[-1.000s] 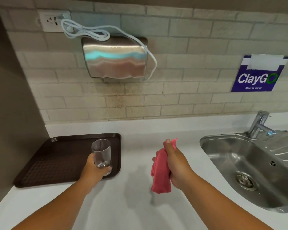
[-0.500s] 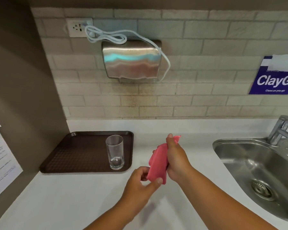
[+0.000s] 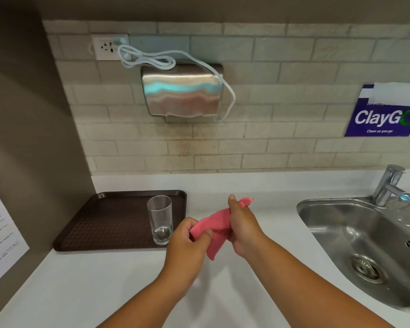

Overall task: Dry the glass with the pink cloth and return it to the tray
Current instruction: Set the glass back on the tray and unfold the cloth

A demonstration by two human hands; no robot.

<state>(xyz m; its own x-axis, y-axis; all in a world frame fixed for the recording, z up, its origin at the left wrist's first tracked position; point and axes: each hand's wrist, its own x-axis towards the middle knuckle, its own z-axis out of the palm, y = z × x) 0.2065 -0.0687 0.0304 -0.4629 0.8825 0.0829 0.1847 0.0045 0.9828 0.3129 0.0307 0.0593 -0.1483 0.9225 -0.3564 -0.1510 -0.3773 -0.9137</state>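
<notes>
The glass point(image 3: 160, 220) is standing upright and empty on the brown tray point(image 3: 100, 223), close to the tray's front right corner, and neither hand is touching it. That spot keeps it within easy reach of the left hand, and the tray itself is sitting at the tabletop's point(image 3: 104, 285) left end, against the side wall and near the back edge.

Both hands are working the pink cloth point(image 3: 214, 230) above the middle of the tabletop, just right of the tray. The left hand point(image 3: 187, 245) is pinching the cloth's lower left part between thumb and curled fingers. The right hand point(image 3: 243, 229) is closed around its upper part, with a small corner of cloth sticking out above the thumb. Held at two points like this, the cloth is stretching diagonally between the hands while a loose end is hanging down below them; this looks like gathering or refolding it into a pad that fits a palm or the inside of the glass.

Judging from the layout, either the drying is done and the cloth is being tidied, or it is being readied for another wipe; the picture does not settle which. The sink point(image 3: 365, 245) is lying well apart to the right, so nothing is crowding the hands.
</notes>
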